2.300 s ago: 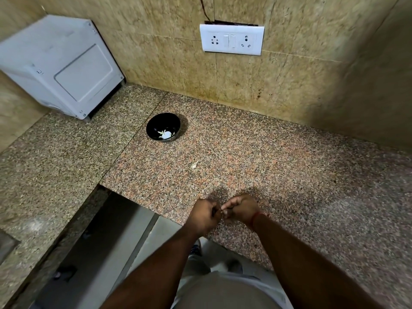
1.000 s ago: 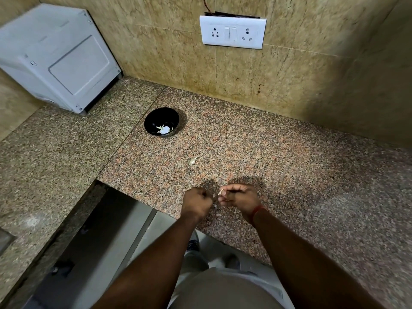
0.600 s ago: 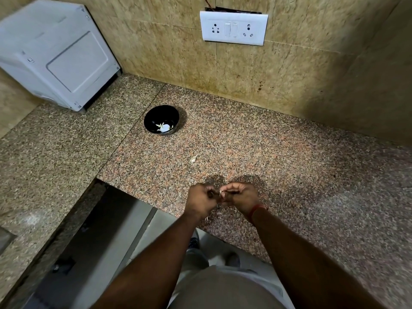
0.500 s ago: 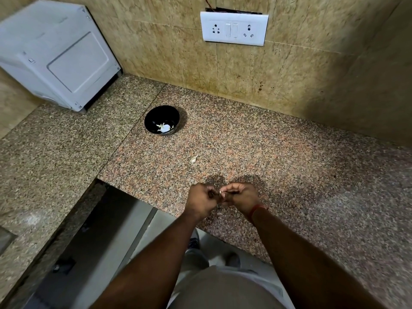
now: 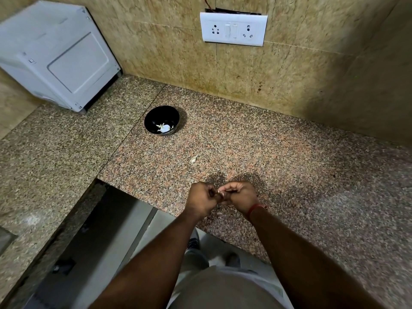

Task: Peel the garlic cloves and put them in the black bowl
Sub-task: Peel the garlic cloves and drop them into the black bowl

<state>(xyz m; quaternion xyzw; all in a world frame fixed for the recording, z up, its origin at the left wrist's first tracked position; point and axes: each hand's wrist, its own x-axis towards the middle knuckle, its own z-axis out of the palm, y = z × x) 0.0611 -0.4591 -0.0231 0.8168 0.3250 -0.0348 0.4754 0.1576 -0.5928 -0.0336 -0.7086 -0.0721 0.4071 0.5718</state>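
My left hand (image 5: pixel 201 198) and my right hand (image 5: pixel 240 194) meet over the counter's front edge, fingers curled, pinching one small garlic clove (image 5: pixel 221 193) between them; only a pale tip of it shows. A second, unpeeled garlic clove (image 5: pixel 194 159) lies on the granite counter beyond my hands. The black bowl (image 5: pixel 153 117) stands farther back to the left and holds white peeled garlic (image 5: pixel 164 128) with bits of skin.
A white appliance (image 5: pixel 55 56) sits in the back left corner. A switch and socket plate (image 5: pixel 233 29) is on the tiled wall. The counter (image 5: pixel 278 152) is L-shaped, with a drop to the floor at my left. Small skin scraps lie under my hands.
My hands parted slightly a second ago and have come back together on the clove. The loose clove and the bowl have not moved.
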